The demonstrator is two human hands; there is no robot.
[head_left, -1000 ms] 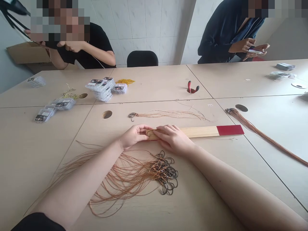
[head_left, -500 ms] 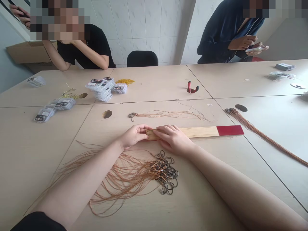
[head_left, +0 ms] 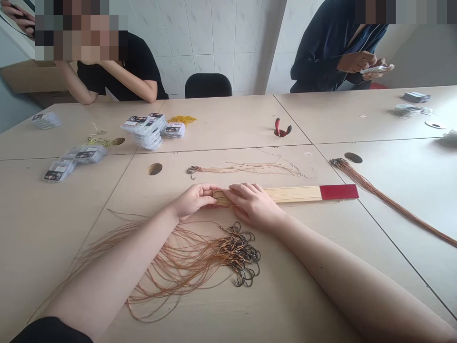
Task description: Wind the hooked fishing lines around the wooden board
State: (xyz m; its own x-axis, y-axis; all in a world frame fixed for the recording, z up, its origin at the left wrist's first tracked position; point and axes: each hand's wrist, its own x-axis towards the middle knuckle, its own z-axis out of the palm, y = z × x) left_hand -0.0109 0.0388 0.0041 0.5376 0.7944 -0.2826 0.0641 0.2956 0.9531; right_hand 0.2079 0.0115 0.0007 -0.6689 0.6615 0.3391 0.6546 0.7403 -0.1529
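Note:
A long, flat, pale wooden strip (head_left: 294,195) with a dark red end lies crosswise in front of me. At its left tip, my left hand (head_left: 193,201) pinches the wood between thumb and fingers. My right hand (head_left: 255,202) is closed over the strip just beside it, fingers on top and thumb on the near side. A thin curved line shows on the wood between my hands, too small to make out. Nearer to me lies a heap of dark fishing hooks (head_left: 241,255) tied to orange-brown lines (head_left: 171,267), which run left beneath my left forearm.
Beyond the strip lies a smaller bunch of hooked lines (head_left: 246,167). Another bundle (head_left: 385,197) stretches along the right. Clear plastic boxes (head_left: 148,133) are stacked at the back left, near yellow strands (head_left: 183,119). Red-handled pliers (head_left: 282,129) poke from a table hole. Two people sit opposite.
The whole scene has shifted slightly left in view as the camera turned. Both hands keep nearly the same hold on the wooden strip.

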